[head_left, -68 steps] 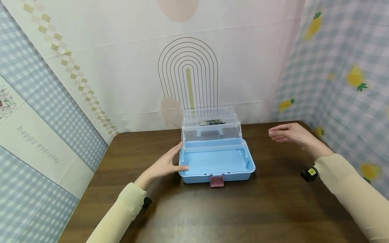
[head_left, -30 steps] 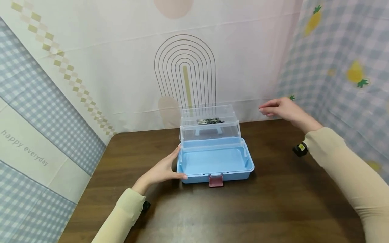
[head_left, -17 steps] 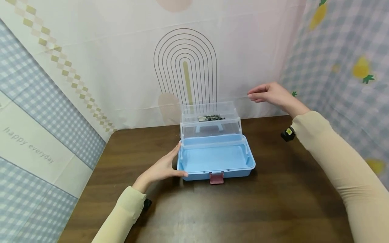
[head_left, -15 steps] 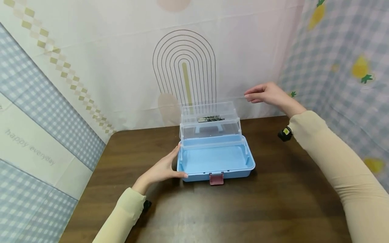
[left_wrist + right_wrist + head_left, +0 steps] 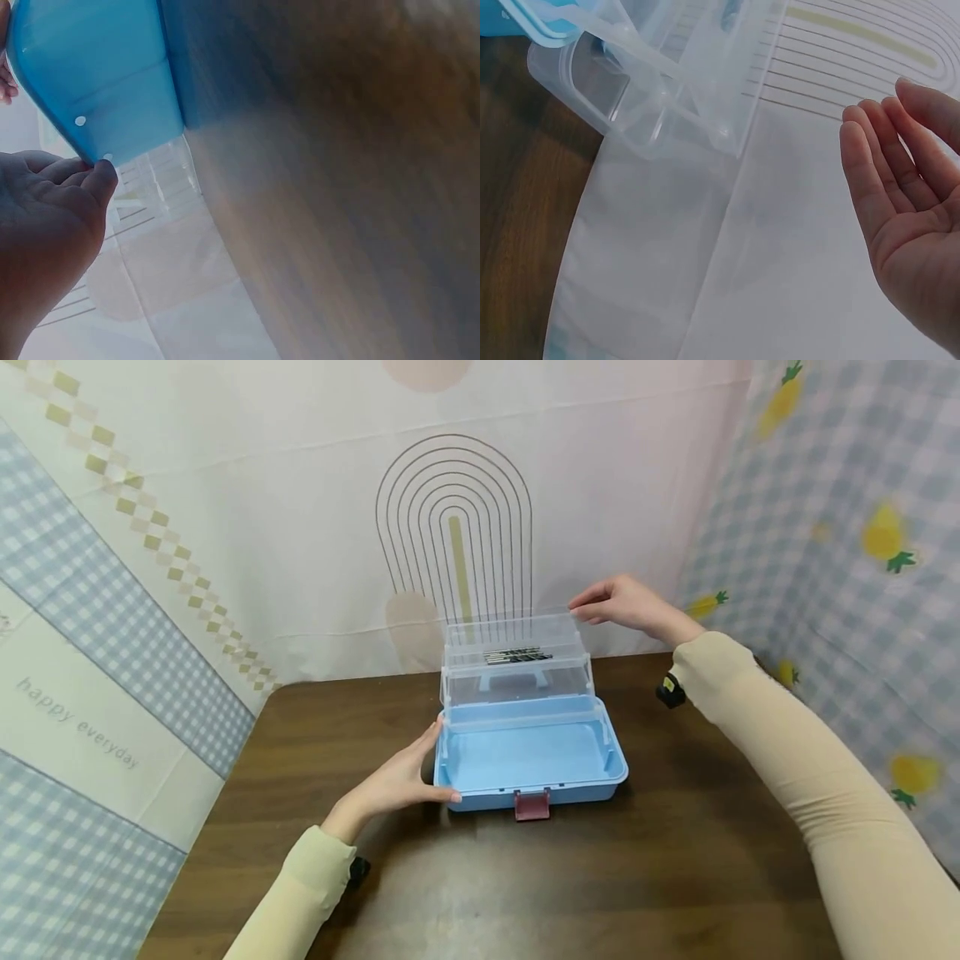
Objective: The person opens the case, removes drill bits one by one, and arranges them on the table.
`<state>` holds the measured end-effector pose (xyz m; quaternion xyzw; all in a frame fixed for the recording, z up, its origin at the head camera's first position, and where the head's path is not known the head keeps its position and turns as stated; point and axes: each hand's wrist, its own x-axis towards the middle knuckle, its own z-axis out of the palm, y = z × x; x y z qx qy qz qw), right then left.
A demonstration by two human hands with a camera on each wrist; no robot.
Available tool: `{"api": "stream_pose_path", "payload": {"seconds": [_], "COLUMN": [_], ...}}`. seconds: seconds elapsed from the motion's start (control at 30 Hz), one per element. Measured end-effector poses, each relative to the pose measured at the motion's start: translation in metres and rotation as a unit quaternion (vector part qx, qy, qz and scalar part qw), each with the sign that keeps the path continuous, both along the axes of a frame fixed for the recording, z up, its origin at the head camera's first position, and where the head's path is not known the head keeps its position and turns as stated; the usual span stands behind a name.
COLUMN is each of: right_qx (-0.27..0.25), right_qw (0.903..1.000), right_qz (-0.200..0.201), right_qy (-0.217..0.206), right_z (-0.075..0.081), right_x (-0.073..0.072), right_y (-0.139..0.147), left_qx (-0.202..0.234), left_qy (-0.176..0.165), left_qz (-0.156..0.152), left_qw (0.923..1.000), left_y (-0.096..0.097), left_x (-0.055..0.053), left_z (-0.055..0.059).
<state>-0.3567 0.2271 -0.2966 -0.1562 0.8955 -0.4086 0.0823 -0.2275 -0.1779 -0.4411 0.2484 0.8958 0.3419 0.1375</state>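
Note:
A light blue storage box (image 5: 529,758) stands on the brown table (image 5: 675,860), its clear lid (image 5: 514,653) raised upright at the back. A dark red latch (image 5: 531,806) hangs at its front edge. My left hand (image 5: 396,781) rests flat against the box's left front corner (image 5: 90,82), fingers straight. My right hand (image 5: 624,604) hovers at the lid's upper right corner with fingers straight; whether it touches is unclear. In the right wrist view the open palm (image 5: 911,206) sits apart from the clear lid (image 5: 675,67).
Patterned cloth backdrops (image 5: 300,527) enclose the table at the back and both sides. The box's blue bottom holds nothing. A small dark printed label (image 5: 517,655) shows through the lid.
My right hand rose from beside the box and moved left toward the lid's top right corner. The left hand stayed on the box's left corner.

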Motion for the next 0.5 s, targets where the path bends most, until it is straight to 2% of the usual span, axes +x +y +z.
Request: {"api": "stream_pose_path", "payload": {"seconds": [0.3, 0.5], "right_qx": [0.027, 0.065], "right_qw": [0.9989, 0.9964], "right_qz": [0.032, 0.037], "right_qy": [0.022, 0.039], "right_z": [-0.011, -0.013], "right_x": [-0.006, -0.012], "right_y": [-0.020, -0.031], "left_qx": [-0.002, 0.003], "left_qy": [0.001, -0.001], "left_qz": [-0.003, 0.000], "left_qw": [1.0000, 1.0000], "left_y": [0.001, 0.003], "left_x": [-0.002, -0.002], "left_z": [0.000, 0.000]}}
